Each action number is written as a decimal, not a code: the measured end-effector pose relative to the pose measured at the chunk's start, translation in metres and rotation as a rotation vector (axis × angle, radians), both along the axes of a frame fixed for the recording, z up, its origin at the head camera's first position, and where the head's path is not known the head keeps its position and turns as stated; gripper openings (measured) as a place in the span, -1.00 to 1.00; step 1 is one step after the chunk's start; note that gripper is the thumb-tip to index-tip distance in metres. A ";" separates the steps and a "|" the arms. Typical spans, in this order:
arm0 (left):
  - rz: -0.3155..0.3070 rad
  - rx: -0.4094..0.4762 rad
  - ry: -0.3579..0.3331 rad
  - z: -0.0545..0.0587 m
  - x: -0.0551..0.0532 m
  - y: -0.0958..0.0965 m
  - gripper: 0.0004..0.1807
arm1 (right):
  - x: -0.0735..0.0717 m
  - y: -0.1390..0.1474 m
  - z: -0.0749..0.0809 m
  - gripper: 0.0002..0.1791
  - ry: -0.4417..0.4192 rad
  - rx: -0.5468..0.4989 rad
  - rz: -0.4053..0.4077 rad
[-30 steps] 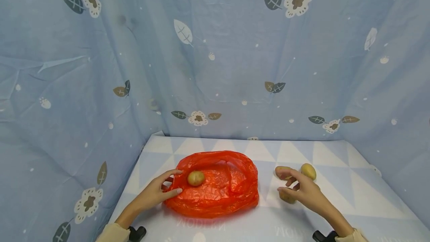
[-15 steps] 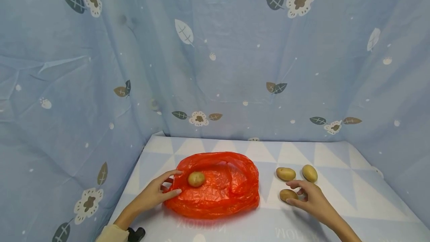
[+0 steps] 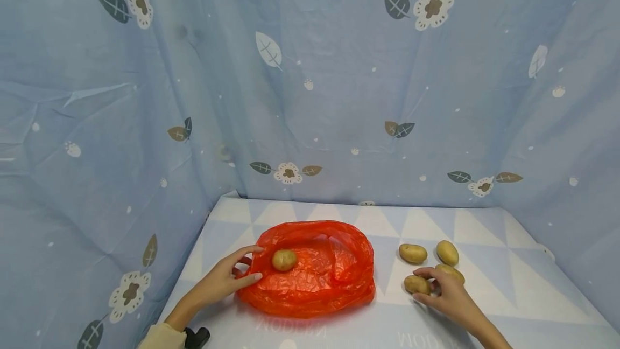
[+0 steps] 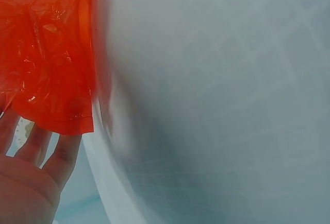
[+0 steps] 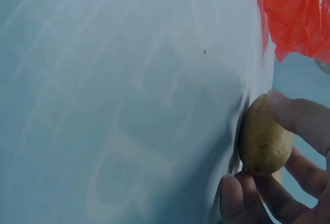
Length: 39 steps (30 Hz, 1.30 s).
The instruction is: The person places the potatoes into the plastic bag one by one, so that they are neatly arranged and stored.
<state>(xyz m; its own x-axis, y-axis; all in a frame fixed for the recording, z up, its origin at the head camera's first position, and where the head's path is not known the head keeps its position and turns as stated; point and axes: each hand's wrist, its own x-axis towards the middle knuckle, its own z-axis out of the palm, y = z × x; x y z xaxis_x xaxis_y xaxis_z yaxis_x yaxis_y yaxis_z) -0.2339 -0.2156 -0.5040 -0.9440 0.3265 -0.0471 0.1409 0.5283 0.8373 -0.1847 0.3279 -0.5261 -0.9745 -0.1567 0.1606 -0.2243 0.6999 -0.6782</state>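
A red plastic bag [image 3: 310,306] lies spread on the table in the head view, its mouth facing up, with one potato [image 3: 284,260] inside at the left. My left hand [image 3: 223,279] holds the bag's left edge, thumb and index finger apart on it. In the left wrist view its other fingers [image 4: 64,157] pass behind the bag's red film. To the right, my right hand [image 3: 450,296] grips a second potato [image 3: 415,284] between thumb and fingers. The right wrist view shows this potato [image 5: 264,136] at the table surface, the thumb [image 5: 301,118] on one side and fingers on the other.
Three more potatoes lie by the right hand: one behind the gripped one [image 3: 413,253], a yellowish one [image 3: 447,252] farther back, and a partly hidden one [image 3: 450,272] close behind the hand. Blue flowered curtains [image 3: 334,96] enclose the patterned table [image 3: 378,225].
My right hand has drawn back from over the potatoes and closed on the nearest one, uncovering those behind. The left hand and bag stay in place; the head view shifts slightly.
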 end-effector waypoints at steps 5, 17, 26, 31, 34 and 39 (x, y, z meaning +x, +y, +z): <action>-0.002 0.008 -0.006 0.001 0.000 0.000 -0.35 | 0.000 -0.006 -0.001 -0.42 -0.048 0.030 -0.078; -0.025 0.023 -0.003 -0.001 0.001 0.000 -0.36 | 0.001 -0.010 -0.001 -0.42 -0.100 0.062 -0.146; -0.007 0.008 0.007 -0.001 -0.002 0.001 -0.36 | 0.000 -0.013 0.008 -0.41 -0.049 0.014 -0.155; -0.016 0.021 0.014 -0.001 -0.002 0.001 -0.36 | -0.001 -0.016 0.014 -0.44 -0.019 0.002 -0.153; -0.019 0.023 0.014 -0.001 -0.001 0.000 -0.37 | -0.002 -0.018 0.018 -0.45 0.001 0.001 -0.145; -0.001 0.013 0.010 -0.002 -0.001 -0.001 -0.37 | -0.004 -0.024 0.021 -0.47 0.044 -0.036 -0.130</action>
